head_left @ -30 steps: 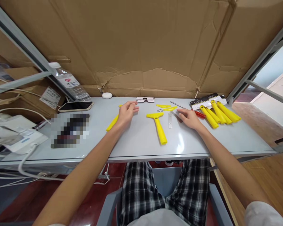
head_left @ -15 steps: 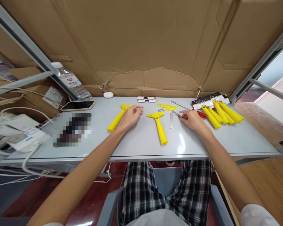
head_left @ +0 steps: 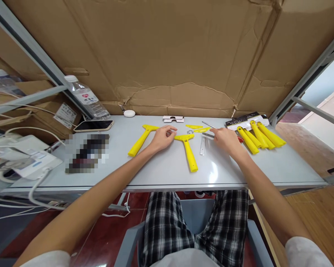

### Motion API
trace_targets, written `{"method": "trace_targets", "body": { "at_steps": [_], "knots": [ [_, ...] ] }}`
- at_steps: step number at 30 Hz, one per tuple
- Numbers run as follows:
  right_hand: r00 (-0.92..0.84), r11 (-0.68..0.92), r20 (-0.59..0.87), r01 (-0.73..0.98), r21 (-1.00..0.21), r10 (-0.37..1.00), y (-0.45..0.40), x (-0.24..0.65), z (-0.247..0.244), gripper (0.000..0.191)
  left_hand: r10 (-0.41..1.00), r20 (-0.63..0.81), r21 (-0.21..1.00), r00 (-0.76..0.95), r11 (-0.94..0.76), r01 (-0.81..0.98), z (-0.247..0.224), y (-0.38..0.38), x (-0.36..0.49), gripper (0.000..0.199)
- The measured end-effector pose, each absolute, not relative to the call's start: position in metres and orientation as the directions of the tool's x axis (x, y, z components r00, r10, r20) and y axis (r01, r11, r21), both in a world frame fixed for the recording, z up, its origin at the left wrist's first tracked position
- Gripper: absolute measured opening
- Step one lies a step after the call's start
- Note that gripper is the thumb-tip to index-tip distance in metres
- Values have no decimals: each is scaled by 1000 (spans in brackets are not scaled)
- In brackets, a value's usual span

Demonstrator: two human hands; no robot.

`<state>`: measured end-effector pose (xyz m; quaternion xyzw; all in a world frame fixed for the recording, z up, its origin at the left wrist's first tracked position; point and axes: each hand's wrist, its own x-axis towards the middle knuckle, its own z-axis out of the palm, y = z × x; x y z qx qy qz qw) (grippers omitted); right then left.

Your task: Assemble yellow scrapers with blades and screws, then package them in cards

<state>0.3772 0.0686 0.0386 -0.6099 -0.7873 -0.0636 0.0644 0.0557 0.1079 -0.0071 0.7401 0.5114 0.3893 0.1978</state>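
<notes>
On the table [head_left: 161,170], we have the left scraper [head_left: 141,141] and, at its right side, the right scraper [head_left: 189,155]. To the right of this one lies a clear-cut strip [head_left: 202,145], with two flat pieces [head_left: 194,127] behind it. Farther right, we find the handles [head_left: 263,136], before a card [head_left: 246,120]. At left lies a phone [head_left: 94,126], before a bottle [head_left: 87,98].
</notes>
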Motion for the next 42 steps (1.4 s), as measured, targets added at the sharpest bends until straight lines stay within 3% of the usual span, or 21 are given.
{"method": "trace_targets", "body": {
  "at_steps": [3, 7, 10, 13, 23, 29, 36, 42],
  "knots": [
    [-268, 299, 249, 949, -95, 931, 83, 372, 55, 45, 869, 454, 658, 196, -476, 584, 3, 117, 63, 30],
    [-447, 521, 268, 737, -431, 854, 112, 362, 64, 39, 785, 556, 605, 272, -607, 515, 18, 124, 64, 36],
    [-511, 532, 230, 590, -607, 828, 133, 353, 54, 35, 758, 548, 586, 355, -650, 484, 21, 125, 57, 40],
    [-516, 504, 221, 507, -699, 827, 145, 343, 35, 35, 766, 484, 578, 424, -643, 503, 18, 123, 51, 38],
    [-443, 544, 351, 450, -708, 825, 144, 327, 5, 29, 833, 460, 657, 309, -553, 513, 6, 124, 48, 31],
    [-352, 503, 385, 362, -784, 853, 147, 326, -1, 19, 856, 399, 724, 329, -514, 460, 3, 125, 49, 41],
    [-357, 482, 370, 306, -821, 858, 150, 332, -7, 30, 962, 142, 932, 232, -209, 296, 4, 127, 50, 52],
    [-425, 546, 389, 351, -761, 817, 148, 337, -6, 30, 975, 21, 931, 219, -99, 350, 10, 127, 43, 57]
  ]
}}
